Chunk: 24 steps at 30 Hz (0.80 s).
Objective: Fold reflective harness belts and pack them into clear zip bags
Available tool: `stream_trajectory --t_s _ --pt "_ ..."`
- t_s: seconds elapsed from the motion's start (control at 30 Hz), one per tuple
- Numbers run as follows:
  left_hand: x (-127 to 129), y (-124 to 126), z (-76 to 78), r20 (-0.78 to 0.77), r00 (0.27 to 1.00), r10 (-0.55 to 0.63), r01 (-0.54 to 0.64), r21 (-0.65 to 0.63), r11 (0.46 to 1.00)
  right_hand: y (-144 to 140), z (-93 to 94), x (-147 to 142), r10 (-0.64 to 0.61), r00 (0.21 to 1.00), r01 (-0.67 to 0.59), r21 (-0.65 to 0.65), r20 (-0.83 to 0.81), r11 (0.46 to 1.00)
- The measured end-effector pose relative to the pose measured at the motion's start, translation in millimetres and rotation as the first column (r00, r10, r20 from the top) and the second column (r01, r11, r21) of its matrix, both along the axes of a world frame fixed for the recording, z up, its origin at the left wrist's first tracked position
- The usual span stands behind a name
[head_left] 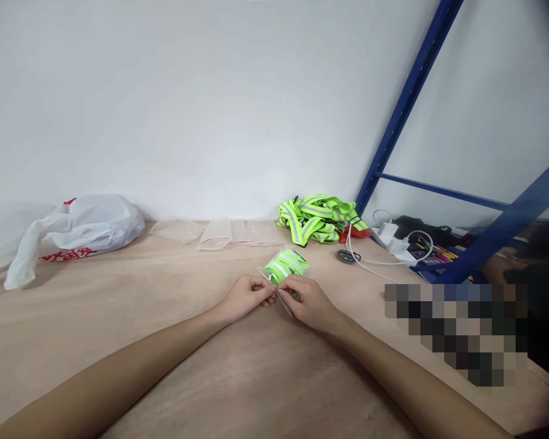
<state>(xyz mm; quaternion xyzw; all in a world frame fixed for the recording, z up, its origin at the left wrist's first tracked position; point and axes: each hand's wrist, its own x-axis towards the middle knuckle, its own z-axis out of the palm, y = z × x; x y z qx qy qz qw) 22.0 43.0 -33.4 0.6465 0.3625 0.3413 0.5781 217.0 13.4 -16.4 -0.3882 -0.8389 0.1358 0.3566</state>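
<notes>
A clear plastic bag (pixel 305 266) with a folded neon-green reflective strap (pixel 286 263) inside lies in front of me at the middle of the table. My left hand (pixel 249 297) pinches the bag's near edge from the left. From the right, my right hand (pixel 307 300) pinches the same edge, and the fingertips of both hands meet there. Part of the bag is hidden behind the fingers. Beyond it, against the wall, sits a loose pile of neon-green straps with grey stripes (pixel 318 213).
Several flat clear bags (pixel 217 235) lie along the wall. A white carrier bag with red print (pixel 103 225) rests at the back left. To the right are a dark oval object (pixel 346 256), white cables and chargers (pixel 398 247), and a blue metal frame (pixel 402 97).
</notes>
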Motion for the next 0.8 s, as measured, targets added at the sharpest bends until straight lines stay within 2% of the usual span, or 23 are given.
stream_trajectory --t_s 0.33,0.4,0.5,0.6,0.7,0.73,0.8 --pt "-5.8 0.7 -0.4 0.032 0.999 -0.004 0.005 -0.026 1.000 -7.0 1.5 -8.8 -0.052 0.994 0.043 -0.093 -0.098 0.995" --pt "-6.2 -0.8 -0.9 0.045 0.999 -0.002 0.002 0.004 1.000 -7.7 1.0 -11.0 -0.064 0.992 0.054 -0.095 -0.112 0.994" --pt "-6.8 -3.7 0.7 0.059 0.998 0.022 -0.030 0.123 0.992 -6.1 0.8 -11.2 -0.077 0.982 0.054 -0.138 -0.173 0.989" --pt "-8.5 -5.8 3.5 0.071 0.996 0.060 -0.074 0.213 0.974 1.9 1.4 -2.4 -0.148 0.922 0.064 -0.237 -0.356 0.969" --pt "-9.9 -6.7 4.8 0.062 0.994 0.089 -0.101 0.217 0.971 12.5 3.1 11.9 -0.263 0.813 0.144 -0.257 -0.520 0.956" --pt "-10.1 -7.0 5.0 0.059 0.993 0.101 -0.112 0.221 0.969 14.7 3.9 15.5 -0.290 0.798 0.185 -0.243 -0.529 0.952" --pt "-10.1 -8.4 5.7 0.059 0.991 0.124 -0.135 0.252 0.958 15.0 5.6 18.2 -0.306 0.823 0.250 -0.180 -0.479 0.951"
